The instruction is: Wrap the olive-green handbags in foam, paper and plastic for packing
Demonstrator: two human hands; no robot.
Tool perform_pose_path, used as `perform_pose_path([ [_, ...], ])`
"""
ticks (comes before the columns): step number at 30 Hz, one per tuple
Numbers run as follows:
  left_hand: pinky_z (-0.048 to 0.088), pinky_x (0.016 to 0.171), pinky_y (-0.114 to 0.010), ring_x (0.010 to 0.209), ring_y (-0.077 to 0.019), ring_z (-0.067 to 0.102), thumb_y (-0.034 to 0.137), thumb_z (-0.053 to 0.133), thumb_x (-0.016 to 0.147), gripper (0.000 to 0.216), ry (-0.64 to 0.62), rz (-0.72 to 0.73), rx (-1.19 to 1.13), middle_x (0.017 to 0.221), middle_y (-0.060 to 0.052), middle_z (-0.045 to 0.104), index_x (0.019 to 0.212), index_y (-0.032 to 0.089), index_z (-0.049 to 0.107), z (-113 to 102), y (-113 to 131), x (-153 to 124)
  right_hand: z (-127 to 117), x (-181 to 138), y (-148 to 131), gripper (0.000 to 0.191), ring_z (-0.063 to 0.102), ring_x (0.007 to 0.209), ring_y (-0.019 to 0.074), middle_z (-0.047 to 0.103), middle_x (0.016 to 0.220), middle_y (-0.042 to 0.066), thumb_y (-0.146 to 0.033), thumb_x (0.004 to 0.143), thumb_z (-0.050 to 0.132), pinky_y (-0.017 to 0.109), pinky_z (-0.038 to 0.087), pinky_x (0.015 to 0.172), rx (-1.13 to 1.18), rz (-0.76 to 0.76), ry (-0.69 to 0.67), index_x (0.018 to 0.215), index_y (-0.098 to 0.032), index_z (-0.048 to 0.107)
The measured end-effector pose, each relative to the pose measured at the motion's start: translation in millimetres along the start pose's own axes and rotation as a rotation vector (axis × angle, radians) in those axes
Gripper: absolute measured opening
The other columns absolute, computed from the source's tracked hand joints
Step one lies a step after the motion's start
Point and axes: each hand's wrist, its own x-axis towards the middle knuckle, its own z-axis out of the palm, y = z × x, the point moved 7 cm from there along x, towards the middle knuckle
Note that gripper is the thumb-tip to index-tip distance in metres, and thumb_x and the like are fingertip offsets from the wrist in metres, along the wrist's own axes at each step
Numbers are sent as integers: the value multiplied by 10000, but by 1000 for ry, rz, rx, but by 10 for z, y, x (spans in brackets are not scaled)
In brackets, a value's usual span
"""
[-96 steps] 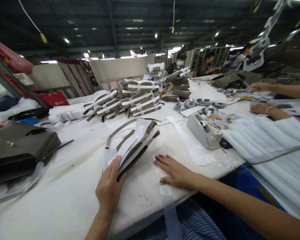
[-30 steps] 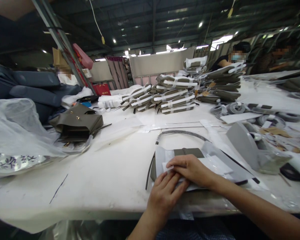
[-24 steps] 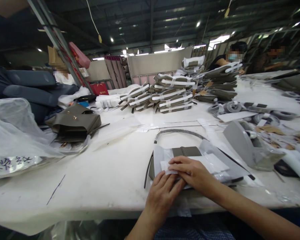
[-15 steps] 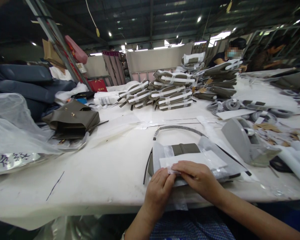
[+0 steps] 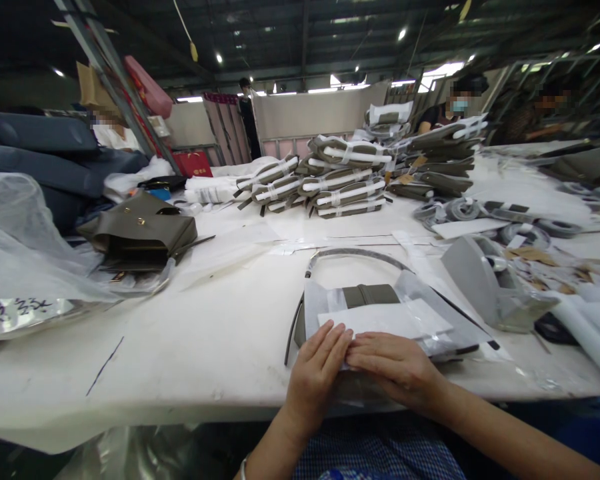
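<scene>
An olive-grey bag [image 5: 371, 296] half wrapped in white foam sheet and clear plastic lies flat near the front edge of the white table [image 5: 190, 333], its strap arching behind it. My left hand [image 5: 316, 373] lies flat on the near left corner of the wrapping, fingers stretched out. Beside it my right hand [image 5: 397, 365] rests flat on the wrapping, fingertips touching those of the left. Neither hand grips anything.
A grey tape dispenser [image 5: 495, 287] stands right of the bag. Stacks of wrapped bags [image 5: 347, 180] fill the middle back. An unwrapped olive bag [image 5: 139, 233] and a large plastic bag [image 5: 25, 267] lie at left. People work at the far right.
The bag went from propped under my left hand to lying flat. Both hands slid back from its middle to the near edge of the wrapping and flattened there.
</scene>
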Motion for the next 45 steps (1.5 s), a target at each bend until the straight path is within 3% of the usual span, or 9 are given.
perform_pose_path([
  [6,481,1074,-364,1294,-190,526,169,430,1006,354,-47,51,56,1335,-80,624,1337,127,545,33,20,-34,-92,211,170,164,710,802,146,752,875,-5,-219,959,561,326,518,1011,7,139,-177,1028,-264,702],
  [9,466,1089,-367,1321,-197,502,159,409,1006,385,-87,71,91,1372,-92,593,1374,123,514,57,29,-44,-107,398,587,234,675,1031,219,729,1104,62,-290,978,531,383,496,1018,-161,320,-184,1128,-225,698],
  [12,452,1102,-364,1339,-198,484,139,411,999,398,-90,92,108,1391,-89,576,1385,128,507,71,32,-53,150,505,985,333,569,1226,290,625,1314,132,-306,972,542,455,430,1067,-265,426,-411,1254,-158,641],
  [17,452,1101,-375,1343,-207,481,152,461,990,410,-81,101,112,1372,-72,593,1399,167,497,80,38,-60,581,636,1182,304,596,1176,284,675,1206,155,-262,1023,425,468,359,1075,-291,385,-689,1126,-150,688],
  [22,441,1101,-344,1295,-184,529,137,432,1003,376,-44,110,116,1361,-41,603,1362,167,536,58,77,-60,702,692,1154,350,677,993,267,726,1040,151,-279,1033,397,428,401,1015,-284,405,-718,993,-140,716],
  [29,442,1093,-337,1279,-174,543,156,441,1011,372,-71,96,98,1358,-33,603,1374,183,522,35,109,-74,458,475,1022,332,580,1216,269,636,1291,144,-250,1019,439,527,210,1161,-272,421,-571,1297,-160,596],
  [32,454,1082,-348,1275,-181,549,152,464,1001,384,-78,93,84,1346,-52,612,1380,188,516,42,101,-70,382,479,1097,304,603,1165,279,675,1215,142,-269,1021,430,527,232,1137,-304,464,-577,1192,-164,659],
  [38,443,1086,-347,1286,-182,539,137,448,1002,391,-79,99,98,1352,-37,608,1384,186,512,56,103,-90,545,657,1129,321,665,992,248,733,1031,131,-249,1015,418,410,356,1054,-273,424,-668,958,-156,719],
  [45,441,1084,-342,1261,-179,560,141,457,1002,371,-74,111,111,1340,-35,617,1362,181,535,48,112,-68,488,437,890,350,555,1246,272,613,1319,163,-160,973,447,437,386,1095,-214,358,-584,1274,-95,614],
])
